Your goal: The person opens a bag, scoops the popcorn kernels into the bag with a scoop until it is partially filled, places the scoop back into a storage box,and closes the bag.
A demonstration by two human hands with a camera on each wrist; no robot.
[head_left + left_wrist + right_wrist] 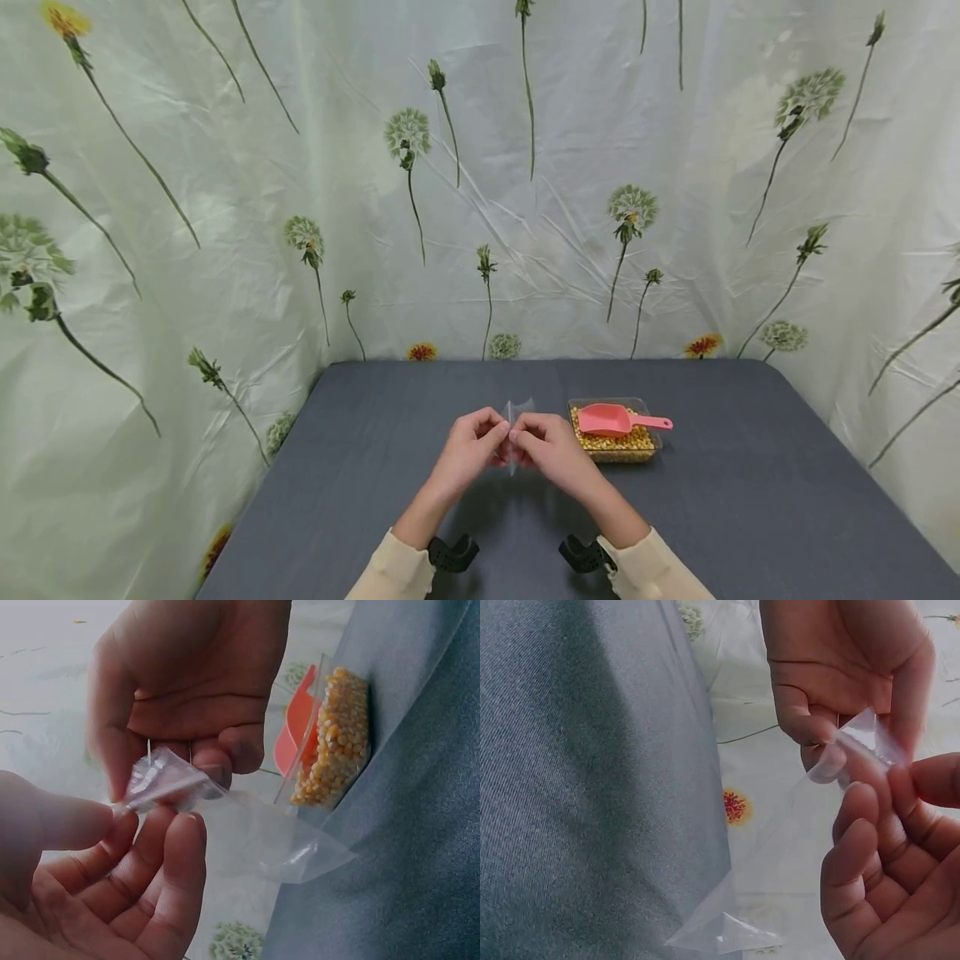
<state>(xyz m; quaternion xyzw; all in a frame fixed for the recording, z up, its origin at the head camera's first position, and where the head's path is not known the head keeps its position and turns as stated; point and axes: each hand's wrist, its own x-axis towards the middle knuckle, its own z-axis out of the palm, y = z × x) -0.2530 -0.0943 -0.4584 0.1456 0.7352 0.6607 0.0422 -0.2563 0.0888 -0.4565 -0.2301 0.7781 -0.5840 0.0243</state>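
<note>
Clear bag (289,844): thin, glossy film, crumpled at the top, its lower part hanging to a pointed corner. Held in the air above the table, between 2 bare hands.

Left hand (467,450): thumb and index fingertip pinching the bag's upper edge. Right hand (558,454): same pinch on that edge, just beside the left; the other fingers of both loosely bent.

Beyond the right hand, to its right: 1 transparent rectangular container (649,405), smooth-walled, filled with hard, rounded yellow corn kernels (600,445). Pink scoop (603,419) lying on the kernels, smooth, handle jutting over the right rim.

Table (360,483): matte blue-grey, fine woven grain. Behind: pale, creased, shiny curtain (337,125) printed with dandelions. Cream sleeves (392,571).
</note>
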